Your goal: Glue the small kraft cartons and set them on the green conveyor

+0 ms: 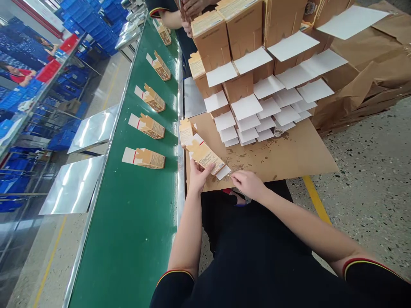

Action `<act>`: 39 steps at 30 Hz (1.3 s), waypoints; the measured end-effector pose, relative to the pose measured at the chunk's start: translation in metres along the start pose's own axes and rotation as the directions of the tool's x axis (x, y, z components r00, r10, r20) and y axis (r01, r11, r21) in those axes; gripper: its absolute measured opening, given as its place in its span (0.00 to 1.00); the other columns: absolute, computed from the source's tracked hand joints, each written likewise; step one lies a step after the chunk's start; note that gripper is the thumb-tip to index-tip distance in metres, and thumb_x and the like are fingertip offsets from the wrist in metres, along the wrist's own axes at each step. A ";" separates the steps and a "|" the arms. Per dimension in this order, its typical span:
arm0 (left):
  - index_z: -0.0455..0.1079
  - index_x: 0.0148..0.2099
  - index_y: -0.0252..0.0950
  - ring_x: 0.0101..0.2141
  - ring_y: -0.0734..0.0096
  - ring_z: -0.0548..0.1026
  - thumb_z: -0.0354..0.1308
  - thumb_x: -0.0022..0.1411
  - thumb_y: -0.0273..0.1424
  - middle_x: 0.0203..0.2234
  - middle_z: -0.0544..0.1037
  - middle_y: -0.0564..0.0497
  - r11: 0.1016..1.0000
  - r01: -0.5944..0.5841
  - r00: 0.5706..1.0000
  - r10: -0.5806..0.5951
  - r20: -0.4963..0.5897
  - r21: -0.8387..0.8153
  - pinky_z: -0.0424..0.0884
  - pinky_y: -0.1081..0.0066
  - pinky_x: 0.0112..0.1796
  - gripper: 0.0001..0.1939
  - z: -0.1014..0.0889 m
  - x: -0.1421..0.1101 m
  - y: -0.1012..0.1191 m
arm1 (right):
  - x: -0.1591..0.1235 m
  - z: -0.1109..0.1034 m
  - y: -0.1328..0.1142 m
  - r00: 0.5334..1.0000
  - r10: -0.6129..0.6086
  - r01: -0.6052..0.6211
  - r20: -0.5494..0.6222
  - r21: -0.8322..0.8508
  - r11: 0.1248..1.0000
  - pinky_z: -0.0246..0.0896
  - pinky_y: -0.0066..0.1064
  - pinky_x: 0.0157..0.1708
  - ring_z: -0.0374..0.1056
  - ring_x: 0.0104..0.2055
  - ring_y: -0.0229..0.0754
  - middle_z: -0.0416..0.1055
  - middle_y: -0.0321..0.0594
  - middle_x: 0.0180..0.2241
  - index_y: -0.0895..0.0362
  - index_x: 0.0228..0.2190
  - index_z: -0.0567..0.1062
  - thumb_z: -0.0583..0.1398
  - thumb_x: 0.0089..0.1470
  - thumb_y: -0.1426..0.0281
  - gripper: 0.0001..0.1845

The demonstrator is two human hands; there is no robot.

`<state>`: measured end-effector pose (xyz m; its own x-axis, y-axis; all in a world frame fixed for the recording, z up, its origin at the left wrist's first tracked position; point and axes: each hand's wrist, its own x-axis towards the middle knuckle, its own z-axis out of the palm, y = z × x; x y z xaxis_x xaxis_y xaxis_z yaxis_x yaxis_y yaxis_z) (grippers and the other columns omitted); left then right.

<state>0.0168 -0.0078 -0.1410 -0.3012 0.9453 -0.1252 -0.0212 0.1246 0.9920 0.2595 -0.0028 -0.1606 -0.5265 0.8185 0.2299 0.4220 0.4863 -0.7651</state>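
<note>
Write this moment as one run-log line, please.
left hand: holds carton | right hand: pinches thin item, identity unclear, near carton's white flap | green belt: open-flapped cartons in a row

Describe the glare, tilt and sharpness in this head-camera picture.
Head view: bright glare streaks on the metal sheets; head view: the green belt slants, suggesting a tilted camera; head view: the distant blue bins look softer than the box in the left hand.

Tan carton point(209, 156), tilted, white flap point(222, 173) extended.
</note>
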 end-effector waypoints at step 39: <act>0.63 0.66 0.44 0.73 0.37 0.68 0.73 0.57 0.39 0.66 0.70 0.39 0.767 -0.025 0.338 0.610 -0.717 0.641 0.60 0.34 0.75 0.38 -0.166 -0.087 -0.007 | -0.073 -0.093 0.027 0.853 0.410 -0.309 -0.322 0.321 0.895 0.74 0.35 0.22 0.72 0.22 0.42 0.77 0.38 0.23 0.50 0.34 0.88 0.71 0.65 0.52 0.16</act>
<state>-0.1148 -0.1405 -0.1346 -0.7979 0.1794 0.5755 0.6026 0.2652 0.7527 0.3782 -0.0215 -0.1418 -0.0388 0.9964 0.0759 0.3033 0.0841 -0.9492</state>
